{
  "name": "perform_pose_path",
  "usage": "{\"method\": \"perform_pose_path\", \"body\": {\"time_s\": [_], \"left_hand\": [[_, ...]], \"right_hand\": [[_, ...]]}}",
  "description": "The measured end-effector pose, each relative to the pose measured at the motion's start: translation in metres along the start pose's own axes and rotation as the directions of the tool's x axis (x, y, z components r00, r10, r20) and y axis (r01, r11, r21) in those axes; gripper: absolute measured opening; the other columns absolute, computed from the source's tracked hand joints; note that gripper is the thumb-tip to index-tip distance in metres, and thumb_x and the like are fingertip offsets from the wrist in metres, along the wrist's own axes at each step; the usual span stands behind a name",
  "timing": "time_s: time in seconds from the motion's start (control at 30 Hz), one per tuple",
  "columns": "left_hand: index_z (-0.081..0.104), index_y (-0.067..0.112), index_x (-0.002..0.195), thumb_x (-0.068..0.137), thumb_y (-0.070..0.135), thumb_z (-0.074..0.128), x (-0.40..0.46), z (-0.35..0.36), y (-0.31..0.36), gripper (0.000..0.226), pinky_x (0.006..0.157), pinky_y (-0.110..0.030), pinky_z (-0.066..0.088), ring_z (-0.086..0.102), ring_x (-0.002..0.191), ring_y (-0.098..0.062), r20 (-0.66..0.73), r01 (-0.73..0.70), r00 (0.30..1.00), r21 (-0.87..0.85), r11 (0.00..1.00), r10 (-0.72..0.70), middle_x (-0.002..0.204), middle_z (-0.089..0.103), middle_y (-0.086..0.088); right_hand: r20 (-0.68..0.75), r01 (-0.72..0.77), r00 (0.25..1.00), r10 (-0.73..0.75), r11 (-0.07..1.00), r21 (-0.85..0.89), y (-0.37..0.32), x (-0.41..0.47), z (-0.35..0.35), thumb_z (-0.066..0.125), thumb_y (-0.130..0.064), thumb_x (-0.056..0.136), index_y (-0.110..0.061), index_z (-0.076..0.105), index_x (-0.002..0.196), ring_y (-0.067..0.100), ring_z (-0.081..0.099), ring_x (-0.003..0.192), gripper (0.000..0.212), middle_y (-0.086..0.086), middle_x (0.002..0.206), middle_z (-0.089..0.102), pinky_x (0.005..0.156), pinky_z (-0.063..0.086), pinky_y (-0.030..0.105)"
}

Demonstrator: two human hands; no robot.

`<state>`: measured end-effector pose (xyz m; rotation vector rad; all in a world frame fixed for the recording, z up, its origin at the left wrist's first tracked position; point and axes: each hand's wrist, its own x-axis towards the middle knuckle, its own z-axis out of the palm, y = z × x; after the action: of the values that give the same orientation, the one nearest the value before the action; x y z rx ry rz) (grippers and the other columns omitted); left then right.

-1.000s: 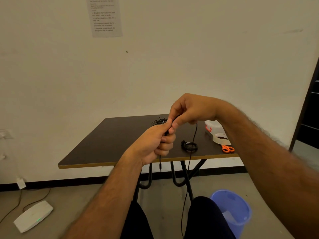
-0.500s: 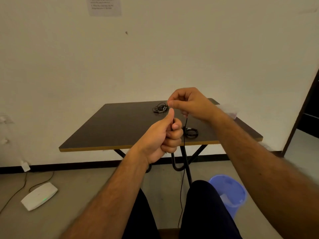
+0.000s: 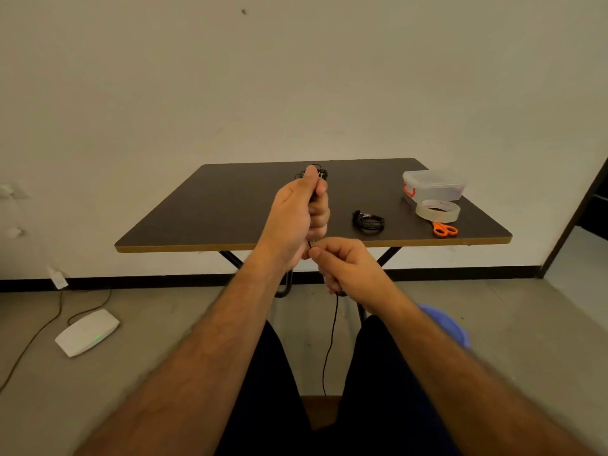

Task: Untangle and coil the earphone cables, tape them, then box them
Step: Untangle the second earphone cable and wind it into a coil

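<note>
The left hand (image 3: 297,218) stands at the centre of the frame as an upright fist, thumb on top, its fingers curled round a bundle of black earphone cable (image 3: 331,337); half a second ago it sat lower and more to the left of the other hand. The right hand (image 3: 345,264) has dropped from above the left fist to just below it, near the front edge of the tabletop (image 3: 230,205); its thumb and forefinger pinch the cable where it leaves the bottom of the left fist. From under the right hand the loose end hangs straight down between the knees, towards the lower middle of the frame.

The view has shifted too — the right side of the tabletop, cut off earlier, now shows in full. There a clear box (image 3: 433,185) with a red clasp stands near the far right corner; a roll of clear tape (image 3: 437,210) lies just in front of it; orange-handled scissors (image 3: 444,229) lie at the tape's near side. A coiled black earphone (image 3: 368,221) rests right of the hands, and a tangled one (image 3: 320,171) lies at the far edge, half hidden behind the left thumb.

On the floor — a white device (image 3: 86,331) with a green light at the lower left, a blue bin (image 3: 447,327) behind the right forearm.
</note>
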<state>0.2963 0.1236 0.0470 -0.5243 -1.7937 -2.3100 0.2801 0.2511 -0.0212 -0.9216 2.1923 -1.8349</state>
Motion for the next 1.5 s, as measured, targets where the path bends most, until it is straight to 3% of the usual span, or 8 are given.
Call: {"method": "perform_pose_path", "body": {"time_s": [0.23, 0.4, 0.57, 0.77, 1.03, 1.13, 1.33, 1.5], "left_hand": [[0.047, 0.015, 0.074, 0.107, 0.033, 0.032, 0.003, -0.011, -0.001, 0.041, 0.042, -0.02, 0.023, 0.026, 0.046, -0.007, -0.068, -0.08, 0.993, 0.273, 0.959, 0.102, 0.055, 0.034, 0.009], [0.054, 0.014, 0.083, 0.107, 0.028, 0.037, 0.004, -0.023, -0.011, 0.032, 0.048, -0.022, 0.033, 0.037, 0.05, -0.006, -0.04, -0.061, 0.995, 0.5, 0.864, 0.093, 0.058, 0.041, 0.012], [0.058, 0.02, 0.089, 0.106, 0.025, 0.037, 0.003, -0.024, -0.019, 0.028, 0.054, -0.024, 0.043, 0.046, 0.055, -0.004, 0.007, -0.013, 1.0, 0.691, 0.723, 0.012, 0.064, 0.049, 0.007], [0.046, 0.013, 0.079, 0.107, 0.03, 0.033, -0.002, -0.022, -0.02, 0.035, 0.046, -0.021, 0.028, 0.033, 0.05, -0.008, 0.107, 0.116, 0.975, 0.504, 0.856, -0.195, 0.064, 0.039, 0.002], [0.048, 0.017, 0.083, 0.103, 0.054, 0.024, -0.006, -0.014, -0.015, 0.049, 0.047, -0.022, 0.016, 0.02, 0.051, -0.008, 0.187, 0.348, 0.876, 0.394, 0.851, -0.445, 0.063, 0.031, 0.006], [0.04, 0.019, 0.074, 0.103, 0.052, 0.025, -0.009, -0.011, -0.012, 0.046, 0.046, -0.023, 0.013, 0.015, 0.052, -0.01, 0.24, 0.394, 0.848, 0.311, 0.865, -0.473, 0.062, 0.025, 0.005], [0.039, 0.019, 0.067, 0.104, 0.044, 0.031, -0.011, -0.009, -0.004, 0.045, 0.042, -0.02, 0.016, 0.02, 0.047, -0.008, 0.279, 0.386, 0.853, 0.232, 0.893, -0.441, 0.059, 0.029, 0.004], [0.04, 0.019, 0.065, 0.097, 0.047, 0.04, -0.016, -0.009, -0.004, 0.042, 0.038, -0.018, 0.017, 0.021, 0.044, -0.006, 0.375, 0.383, 0.829, 0.157, 0.91, -0.414, 0.057, 0.029, 0.004]], "right_hand": [[0.054, -0.024, 0.998, 0.034, 0.983, -0.182, -0.017, -0.019, -0.002, 0.057, -0.018, 0.098, -0.02, 0.069, 0.106, 0.007, 0.052, 0.052, 0.014, -0.009, 0.058, 0.059, 0.054, 0.05, 0.023], [0.036, 0.039, 0.999, -0.029, 0.943, -0.331, -0.034, -0.02, -0.013, 0.058, -0.02, 0.097, -0.024, 0.069, 0.102, 0.017, 0.056, 0.055, 0.012, 0.012, 0.066, 0.061, 0.057, 0.055, 0.031], [-0.023, 0.157, 0.979, -0.203, 0.819, -0.552, -0.045, -0.008, -0.028, 0.062, -0.019, 0.094, -0.033, 0.069, 0.092, 0.008, 0.058, 0.062, 0.016, -0.009, 0.07, 0.065, 0.06, 0.05, 0.022], [-0.059, 0.178, 0.958, -0.281, 0.744, -0.644, -0.053, 0.007, -0.05, 0.067, -0.015, 0.089, -0.027, 0.071, 0.09, 0.004, 0.06, 0.071, 0.013, -0.013, 0.076, 0.065, 0.064, 0.046, 0.011], [-0.037, 0.254, 0.945, -0.324, 0.804, -0.538, -0.05, 0.017, -0.059, 0.063, -0.006, 0.091, -0.017, 0.073, 0.099, 0.004, 0.065, 0.084, 0.017, -0.011, 0.089, 0.069, 0.074, 0.05, 0.013], [-0.009, 0.214, 0.972, -0.234, 0.905, -0.368, -0.045, 0.019, -0.059, 0.062, -0.01, 0.095, -0.015, 0.071, 0.111, 0.004, 0.069, 0.088, 0.019, -0.01, 0.093, 0.071, 0.076, 0.055, 0.019], [0.077, 0.127, 0.989, -0.125, 0.991, -0.028, -0.031, 0.021, -0.059, 0.054, -0.026, 0.097, 0.003, 0.063, 0.103, 0.019, 0.052, 0.06, 0.032, 0.017, 0.079, 0.059, 0.059, 0.05, 0.034], [0.279, 0.027, 0.957, -0.085, 0.978, 0.205, -0.024, 0.018, -0.059, 0.05, -0.033, 0.096, -0.017, 0.063, 0.1, 0.018, 0.048, 0.065, 0.021, 0.013, 0.084, 0.052, 0.056, 0.047, 0.029]]}}
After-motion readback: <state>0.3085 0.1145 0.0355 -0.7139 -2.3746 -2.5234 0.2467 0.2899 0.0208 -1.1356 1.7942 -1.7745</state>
